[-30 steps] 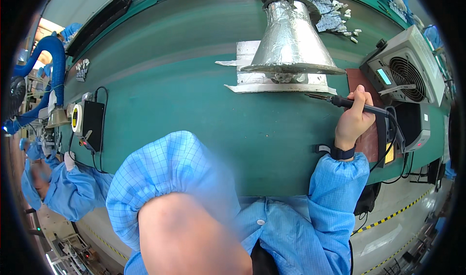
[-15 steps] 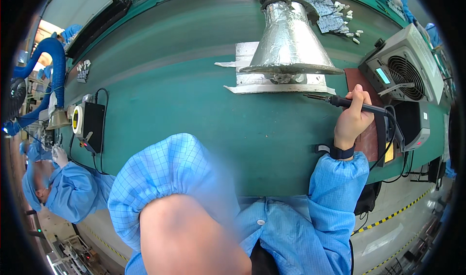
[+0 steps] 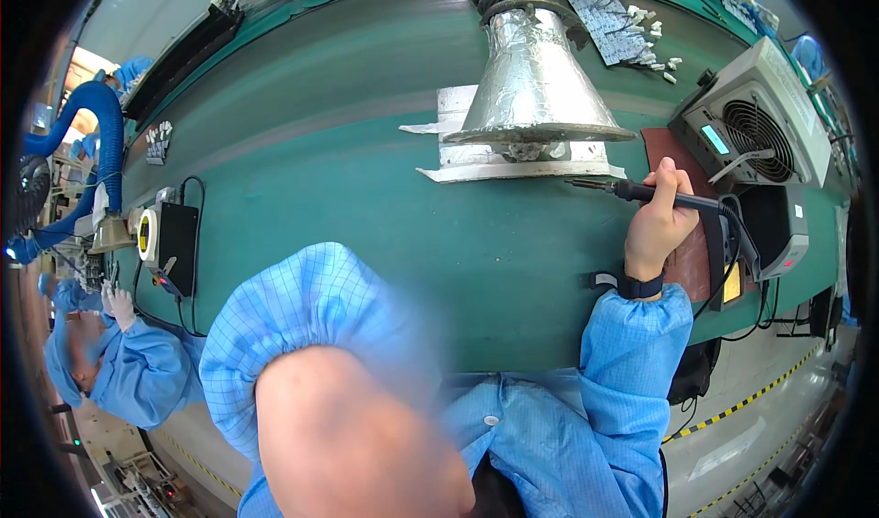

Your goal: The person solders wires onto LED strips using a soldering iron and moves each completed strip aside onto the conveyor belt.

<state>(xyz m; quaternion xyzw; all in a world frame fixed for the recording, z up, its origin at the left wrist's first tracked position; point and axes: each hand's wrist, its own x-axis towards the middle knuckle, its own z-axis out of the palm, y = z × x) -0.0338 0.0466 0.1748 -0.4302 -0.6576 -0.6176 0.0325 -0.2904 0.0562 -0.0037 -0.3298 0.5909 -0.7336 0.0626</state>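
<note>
The right hand (image 3: 661,221) holds a soldering iron (image 3: 641,191) in a closed grip, tip just below the foil hood (image 3: 536,88). Keeping the tip steady under the hood seems wise. The left hand's grip is out of view.

Bright, even overhead light fills the scene and leaves only short, soft shadows on the green surface (image 3: 366,198). The foil-wrapped extraction funnel (image 3: 536,88) throws back patchy white glare. The fisheye lens bends the surface's edges into arcs, and the corners fall off into black. The raised left forearm (image 3: 348,426), very close to the lens, is blurred and out of focus, while the right hand (image 3: 659,225) and the soldering iron (image 3: 659,193) look sharp.
</note>
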